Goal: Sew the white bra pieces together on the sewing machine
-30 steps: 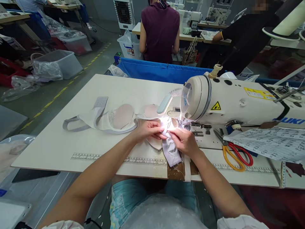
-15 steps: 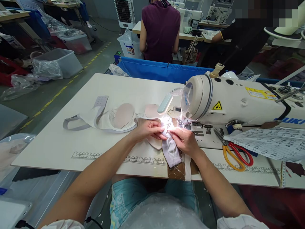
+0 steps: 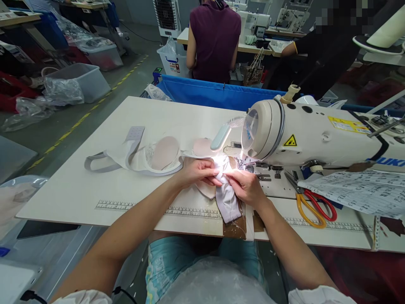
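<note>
A white bra (image 3: 158,158) with pale pink cups stretches across the table from the left to the sewing machine (image 3: 294,131). My left hand (image 3: 202,172) is closed on its fabric just left of the needle area. Beside it, my right hand (image 3: 245,185) pinches the edge of the same bra close to the presser foot (image 3: 245,164). A lilac-white end of the bra (image 3: 229,204) hangs down between my hands toward the table's front edge. Bright lamplight washes out the fabric near the needle, so the stitching point is hard to see.
Scissors (image 3: 313,207) with orange and red handles lie right of the machine bed, by a printed paper sheet (image 3: 357,190). A ruler strip (image 3: 190,212) runs along the table's front. Behind a blue cloth trough (image 3: 218,92) sits a person in purple (image 3: 215,42).
Both hands and the bra keep almost the same place. The whole view has shifted very slightly.
</note>
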`<state>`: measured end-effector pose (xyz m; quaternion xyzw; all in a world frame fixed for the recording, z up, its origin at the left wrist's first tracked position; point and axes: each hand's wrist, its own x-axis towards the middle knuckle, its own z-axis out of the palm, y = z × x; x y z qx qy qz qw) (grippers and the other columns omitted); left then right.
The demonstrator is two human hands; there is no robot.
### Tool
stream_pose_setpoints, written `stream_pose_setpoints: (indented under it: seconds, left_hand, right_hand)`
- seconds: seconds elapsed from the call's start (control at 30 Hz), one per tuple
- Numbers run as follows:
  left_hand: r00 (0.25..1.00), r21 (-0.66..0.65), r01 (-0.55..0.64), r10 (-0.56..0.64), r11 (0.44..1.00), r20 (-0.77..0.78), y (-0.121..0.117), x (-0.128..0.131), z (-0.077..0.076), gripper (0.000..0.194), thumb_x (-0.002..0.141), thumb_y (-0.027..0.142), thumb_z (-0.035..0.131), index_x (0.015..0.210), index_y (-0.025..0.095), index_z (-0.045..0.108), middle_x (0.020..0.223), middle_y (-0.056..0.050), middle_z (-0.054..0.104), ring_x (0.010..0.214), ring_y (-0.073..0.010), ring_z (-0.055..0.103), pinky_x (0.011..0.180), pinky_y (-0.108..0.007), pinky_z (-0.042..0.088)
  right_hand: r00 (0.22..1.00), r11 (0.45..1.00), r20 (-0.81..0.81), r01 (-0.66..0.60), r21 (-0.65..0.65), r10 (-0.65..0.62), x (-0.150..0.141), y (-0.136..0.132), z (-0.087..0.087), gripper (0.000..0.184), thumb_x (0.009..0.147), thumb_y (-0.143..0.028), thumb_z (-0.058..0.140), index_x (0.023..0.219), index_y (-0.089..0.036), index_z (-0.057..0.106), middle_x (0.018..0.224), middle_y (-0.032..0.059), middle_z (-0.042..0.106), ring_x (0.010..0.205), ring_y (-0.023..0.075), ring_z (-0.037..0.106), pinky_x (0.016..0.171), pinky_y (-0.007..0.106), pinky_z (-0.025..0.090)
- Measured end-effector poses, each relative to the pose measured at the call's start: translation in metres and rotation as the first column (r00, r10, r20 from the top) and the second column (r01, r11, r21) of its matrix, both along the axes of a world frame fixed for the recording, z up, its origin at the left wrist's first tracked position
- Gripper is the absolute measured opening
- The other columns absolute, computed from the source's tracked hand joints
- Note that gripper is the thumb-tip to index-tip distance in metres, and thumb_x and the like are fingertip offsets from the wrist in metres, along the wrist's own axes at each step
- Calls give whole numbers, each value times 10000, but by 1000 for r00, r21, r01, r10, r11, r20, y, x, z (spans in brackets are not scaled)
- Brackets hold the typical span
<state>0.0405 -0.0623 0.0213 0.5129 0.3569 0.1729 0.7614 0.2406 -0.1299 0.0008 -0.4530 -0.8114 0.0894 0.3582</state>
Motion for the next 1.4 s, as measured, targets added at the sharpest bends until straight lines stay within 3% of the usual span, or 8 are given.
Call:
stream_pose_setpoints:
  seconds: [1.4]
  left_hand:
    - [1000, -3, -7, 7, 1000, -24, -3, 3, 0, 284, 741, 355, 732, 633, 179, 538, 686, -64, 743, 752, -195, 726, 739, -292, 564]
  right_hand:
    - [1000, 999, 13, 8, -33, -8, -1, 0, -4, 195, 901, -148, 476, 964, -201, 653, 823, 27, 704, 706, 145, 628, 645, 267, 477]
